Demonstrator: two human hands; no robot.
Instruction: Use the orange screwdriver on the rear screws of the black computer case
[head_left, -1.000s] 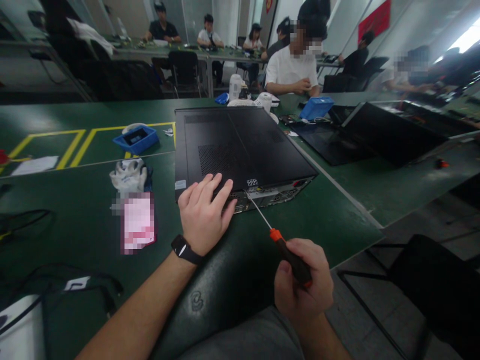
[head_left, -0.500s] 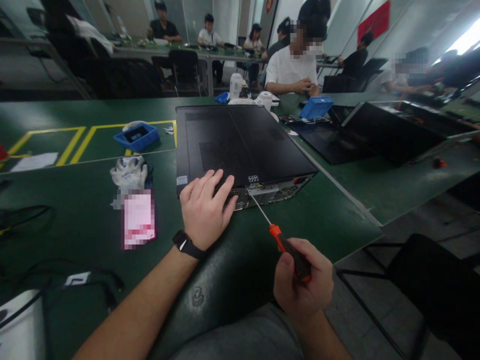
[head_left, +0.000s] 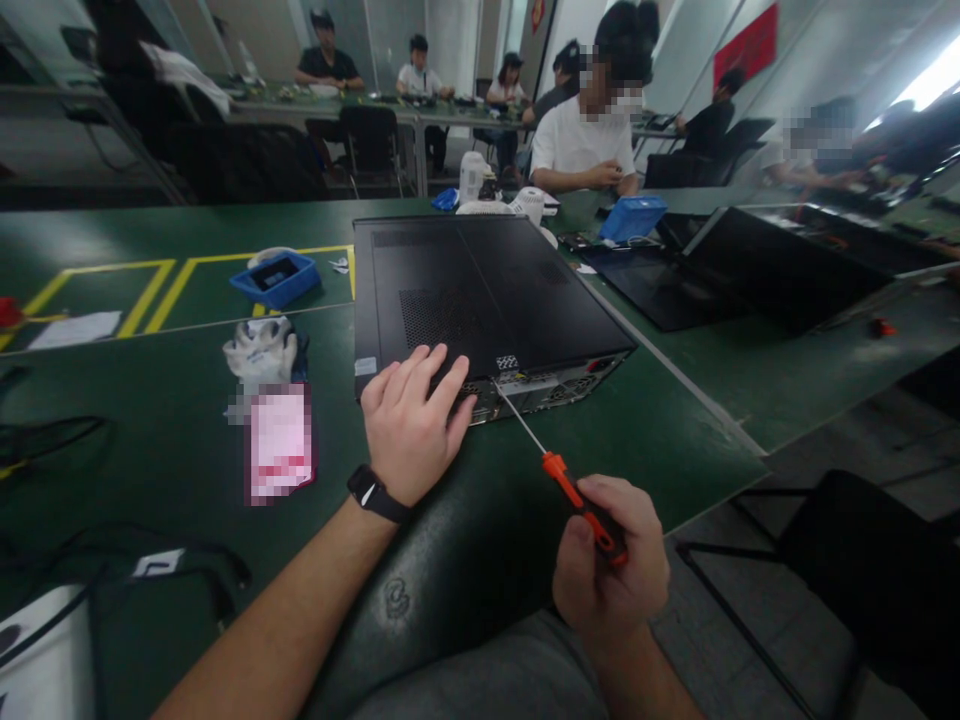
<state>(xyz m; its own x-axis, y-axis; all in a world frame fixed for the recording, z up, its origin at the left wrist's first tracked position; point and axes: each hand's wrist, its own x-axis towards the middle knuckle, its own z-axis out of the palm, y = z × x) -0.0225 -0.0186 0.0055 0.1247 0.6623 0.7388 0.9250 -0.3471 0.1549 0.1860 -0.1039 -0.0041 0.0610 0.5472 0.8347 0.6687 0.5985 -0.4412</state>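
Note:
A black desktop computer case [head_left: 480, 280] lies flat on the green table, its rear panel with vents and ports facing me. My left hand [head_left: 411, 425] rests on the case's near left edge, fingers spread over the top cover. In my right hand [head_left: 616, 560] is a screwdriver [head_left: 574, 485] with an orange and black handle, gripped between thumb and curled fingers. Its shaft points up and left, and the tip meets the rear edge of the case, just below a small checkered label [head_left: 507, 363]. The spot under the tip is too small to make out.
Left of the case are a blue tray [head_left: 276, 280], grey-white gloves [head_left: 264, 350] and a pink-edged packet [head_left: 280, 440]. Black cables [head_left: 187, 540] lie nearer me. Rightward stands an opened black case [head_left: 795, 265]. A person in white [head_left: 577, 145] sits across the table.
The screwdriver handle has turned in my right hand, showing more orange, and the hand has shifted slightly. My left hand keeps its place on the case. The view has moved a little.

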